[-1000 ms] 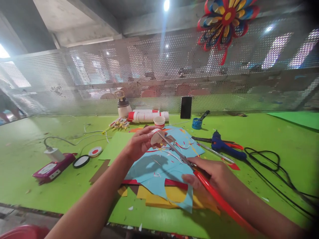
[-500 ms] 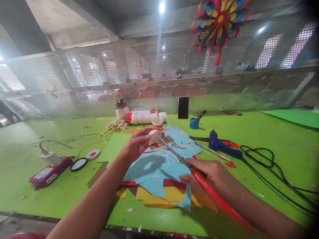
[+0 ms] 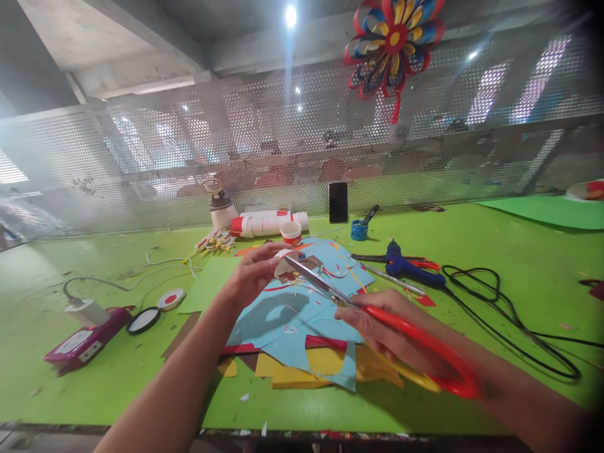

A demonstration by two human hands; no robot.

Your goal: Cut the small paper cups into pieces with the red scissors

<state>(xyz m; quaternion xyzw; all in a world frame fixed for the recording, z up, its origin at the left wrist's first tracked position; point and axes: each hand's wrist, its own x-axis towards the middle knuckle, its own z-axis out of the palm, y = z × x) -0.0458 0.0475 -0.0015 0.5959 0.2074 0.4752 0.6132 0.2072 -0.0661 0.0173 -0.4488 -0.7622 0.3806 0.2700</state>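
Observation:
My left hand [image 3: 250,277] is raised over the table and pinches a small white paper piece [image 3: 284,263] between thumb and fingers. My right hand [image 3: 391,330] grips red-handled scissors [image 3: 377,313]; their metal blades reach up and left to the edge of the white piece. Beneath both hands lie cut sheets of light blue paper [image 3: 292,314], with yellow paper [image 3: 330,365] and red strips under them.
On the green table [image 3: 519,251] are a blue glue gun [image 3: 410,267] with a black cord [image 3: 500,308], a phone [image 3: 338,202] standing upright, a small paper cup [image 3: 291,232], white rolls [image 3: 268,222], a magenta box [image 3: 85,340], and round lids [image 3: 144,319]. A paper flower [image 3: 389,47] hangs on the perforated screen.
The view has swung a little right and down. My right hand has rolled so the scissors' red handle loops show; the blades stay at the white piece. My left hand keeps its hold.

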